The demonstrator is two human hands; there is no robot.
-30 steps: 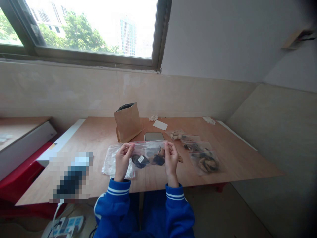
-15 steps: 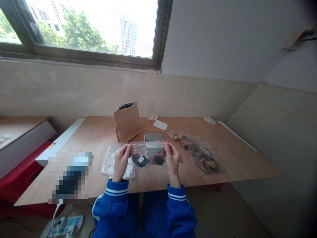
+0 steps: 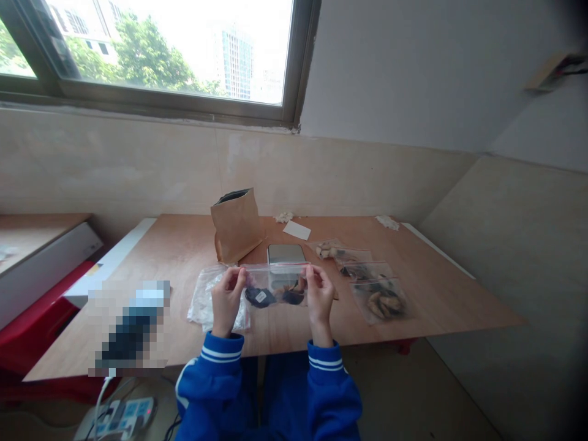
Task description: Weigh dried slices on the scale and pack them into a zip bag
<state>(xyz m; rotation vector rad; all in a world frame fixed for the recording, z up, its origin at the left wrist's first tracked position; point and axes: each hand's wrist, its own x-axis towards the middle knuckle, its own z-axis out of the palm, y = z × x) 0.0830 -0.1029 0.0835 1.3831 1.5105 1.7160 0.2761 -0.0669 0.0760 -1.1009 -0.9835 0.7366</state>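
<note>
Between my hands a clear zip bag (image 3: 275, 278) is stretched level above the table. Dark pieces, brown pieces and a small white packet or label lie in its lower part. My left hand (image 3: 227, 299) pinches the bag's upper left corner. The upper right corner is pinched in my right hand (image 3: 320, 298). Behind the bag sits a flat scale-like device (image 3: 285, 252), partly seen through the plastic. Beneath my left hand are several clear plastic bags (image 3: 201, 300). Right of my right hand, a filled zip bag (image 3: 383, 301) holds brown dried pieces.
A brown paper pouch (image 3: 236, 226) stands open at the back left. Farther right lie more filled zip bags (image 3: 327, 250) and a white card (image 3: 297, 230). Crumpled white bits (image 3: 388, 222) rest at the back edge. A blurred-out object (image 3: 133, 327) with a cable lies left.
Both hands keep their pinch on the zip bag in nearly the same place. The pieces inside have shifted slightly, and my sleeves have moved a little.
</note>
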